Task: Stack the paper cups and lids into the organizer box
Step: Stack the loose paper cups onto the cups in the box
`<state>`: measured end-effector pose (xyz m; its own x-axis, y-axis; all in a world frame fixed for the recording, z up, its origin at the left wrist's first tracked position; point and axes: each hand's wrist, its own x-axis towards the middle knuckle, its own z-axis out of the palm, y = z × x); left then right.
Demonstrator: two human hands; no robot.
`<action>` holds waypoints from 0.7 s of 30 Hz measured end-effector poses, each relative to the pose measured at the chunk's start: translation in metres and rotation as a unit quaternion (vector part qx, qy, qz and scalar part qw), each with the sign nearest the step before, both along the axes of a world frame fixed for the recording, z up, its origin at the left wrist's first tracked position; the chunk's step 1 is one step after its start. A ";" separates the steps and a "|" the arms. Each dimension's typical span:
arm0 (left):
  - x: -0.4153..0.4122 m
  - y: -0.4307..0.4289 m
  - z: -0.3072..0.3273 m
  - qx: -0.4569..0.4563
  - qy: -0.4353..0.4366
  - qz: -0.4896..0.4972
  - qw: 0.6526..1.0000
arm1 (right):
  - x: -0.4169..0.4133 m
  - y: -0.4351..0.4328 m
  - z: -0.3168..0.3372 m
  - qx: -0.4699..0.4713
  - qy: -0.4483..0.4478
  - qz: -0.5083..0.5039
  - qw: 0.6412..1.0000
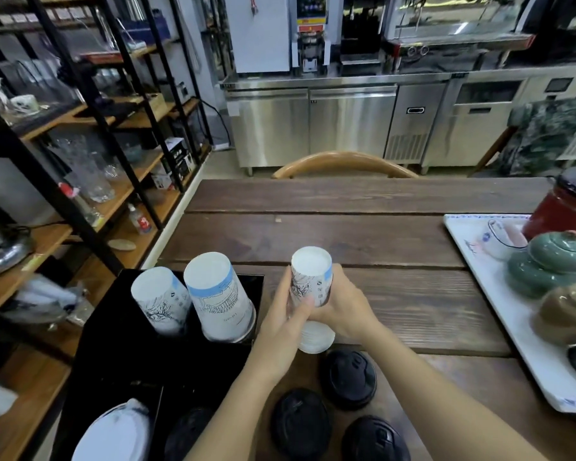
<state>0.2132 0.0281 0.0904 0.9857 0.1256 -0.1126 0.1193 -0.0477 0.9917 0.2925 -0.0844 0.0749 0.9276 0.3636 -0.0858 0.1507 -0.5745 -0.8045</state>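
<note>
Over the wooden table [363, 234], both hands' grips clasp an upright, bottom-up cup stack [311, 287].

2 bare forearms, left hand [285, 314], right hand [343, 311], no sleeves visible

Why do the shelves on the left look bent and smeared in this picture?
In the head view, the wide-angle lens bows the shelves toward the frame edge, and the corners go soft and blurry. The centre is sharper: both hands, left hand and right hand, around the upside-down cup stack. Soft glare streaks the steel counters.
</note>
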 end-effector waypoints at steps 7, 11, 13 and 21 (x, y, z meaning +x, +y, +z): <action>0.007 -0.006 -0.024 -0.047 0.080 0.077 0.993 | 0.000 -0.001 -0.017 0.028 0.025 -0.011 0.999; 0.015 -0.012 -0.026 -0.076 0.124 0.116 0.983 | -0.004 -0.001 -0.025 0.060 0.043 -0.029 0.997; 0.020 -0.013 -0.029 -0.085 0.167 0.132 0.973 | -0.002 -0.001 -0.030 0.036 0.056 -0.029 0.997; 0.022 -0.008 -0.040 -0.156 0.311 0.143 0.927 | -0.003 -0.016 -0.066 0.128 0.179 0.012 0.975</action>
